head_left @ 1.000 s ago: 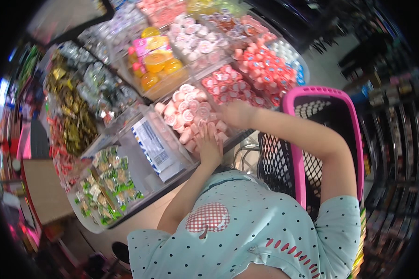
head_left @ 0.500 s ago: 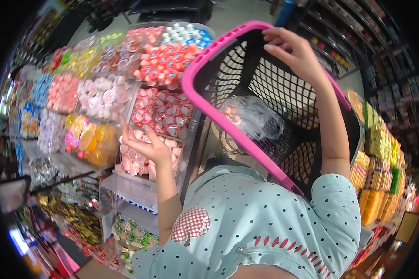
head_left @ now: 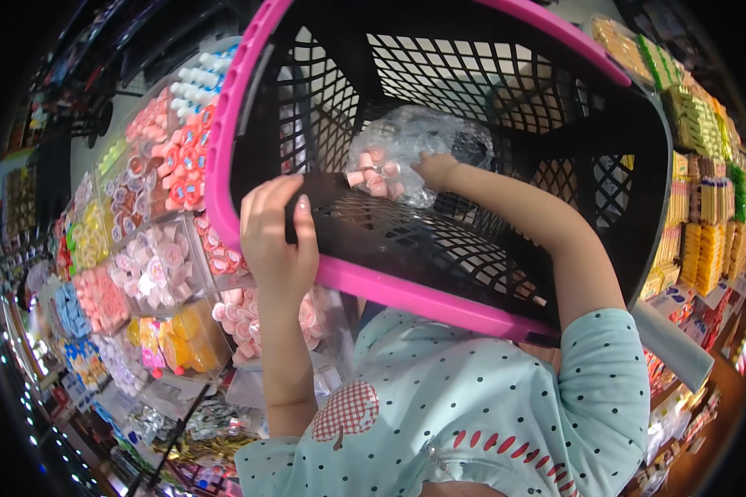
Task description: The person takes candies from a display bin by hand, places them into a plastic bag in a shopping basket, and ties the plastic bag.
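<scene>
A black mesh shopping basket (head_left: 584,195) with a pink rim fills the middle of the view, tilted open toward me. My left hand (head_left: 278,228) is hooked over its near left corner, fingers closed on the pink rim. Deep inside lies a clear plastic bag (head_left: 464,137) with several small pink-capped pieces (head_left: 375,176) in it, perhaps wrapped sweets. My right hand (head_left: 435,171) reaches down into the basket, its fingers drawn together on the bag's plastic; the fingertips are partly hidden.
Left of the basket, clear bins hold wrapped goods: pale pink pieces (head_left: 156,261), red-orange pieces (head_left: 189,153), and yellow cups (head_left: 189,341). White-topped bottles (head_left: 199,87) stand farther back. On the right is a shelf of yellow packets (head_left: 703,248).
My right hand has left the basket's far rim and gone inside to the bag. My left hand has moved from above the pink goods onto the near rim. The basket appears larger.
</scene>
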`<state>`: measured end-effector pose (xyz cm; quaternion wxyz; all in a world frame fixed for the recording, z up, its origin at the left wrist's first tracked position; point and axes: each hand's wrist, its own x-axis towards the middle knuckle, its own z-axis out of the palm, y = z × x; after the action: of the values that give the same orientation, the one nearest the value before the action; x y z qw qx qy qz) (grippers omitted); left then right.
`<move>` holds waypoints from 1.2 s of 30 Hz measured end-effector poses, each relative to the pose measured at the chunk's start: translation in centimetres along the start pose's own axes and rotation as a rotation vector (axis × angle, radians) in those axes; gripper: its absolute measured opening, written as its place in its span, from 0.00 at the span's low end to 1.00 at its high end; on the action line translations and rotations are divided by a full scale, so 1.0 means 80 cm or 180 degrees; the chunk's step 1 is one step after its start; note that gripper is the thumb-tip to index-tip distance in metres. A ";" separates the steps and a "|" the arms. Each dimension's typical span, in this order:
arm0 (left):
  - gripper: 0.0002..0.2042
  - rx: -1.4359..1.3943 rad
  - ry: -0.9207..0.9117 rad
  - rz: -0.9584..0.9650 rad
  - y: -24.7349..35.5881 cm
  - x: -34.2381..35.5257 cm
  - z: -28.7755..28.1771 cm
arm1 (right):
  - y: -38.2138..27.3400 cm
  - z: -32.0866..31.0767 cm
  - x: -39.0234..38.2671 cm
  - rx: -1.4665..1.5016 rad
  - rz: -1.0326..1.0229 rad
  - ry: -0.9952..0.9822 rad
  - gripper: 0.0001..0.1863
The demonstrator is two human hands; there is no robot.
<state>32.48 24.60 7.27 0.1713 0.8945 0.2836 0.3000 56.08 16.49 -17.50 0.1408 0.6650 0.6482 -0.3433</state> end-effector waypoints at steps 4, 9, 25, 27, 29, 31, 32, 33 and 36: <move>0.11 -0.0037 -0.0242 -0.0534 0.003 0.006 0.010 | -0.035 0.047 0.030 0.0104 -0.0230 0.0210 0.25; 0.11 -0.0120 -0.0480 -0.0606 0.002 0.012 0.017 | -0.042 0.098 0.078 0.0737 -0.0040 0.0711 0.23; 0.12 -0.0234 -0.0841 -0.0722 0.005 0.011 0.011 | -0.023 0.127 0.098 0.0126 -0.0221 0.1466 0.19; 0.12 -0.0311 -0.1071 -0.0726 0.008 0.024 0.004 | -0.021 0.123 0.092 0.0160 -0.0199 0.1506 0.18; 0.13 -0.0011 -0.1269 -0.0208 0.010 0.046 -0.006 | -0.020 0.117 0.086 0.0358 -0.0270 0.1614 0.19; 0.13 0.0016 -0.0994 0.0087 0.010 0.068 -0.006 | -0.012 0.110 0.071 0.0354 -0.0404 0.1720 0.19; 0.13 -0.0113 -0.1126 0.0057 0.011 0.084 -0.002 | -0.006 0.107 0.063 0.0334 -0.0560 0.1807 0.20; 0.13 -0.0281 -0.1259 0.0039 0.012 0.101 0.010 | 0.004 0.104 0.052 0.0334 -0.0476 0.1804 0.20; 0.12 -0.0166 -0.1727 0.0663 0.016 0.139 0.053 | 0.005 0.069 0.033 0.0449 -0.0468 0.1710 0.19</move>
<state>43.02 29.84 9.55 0.2320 0.9617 0.1262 0.0730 54.79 15.00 -23.28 -0.1079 0.6915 0.6832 -0.2084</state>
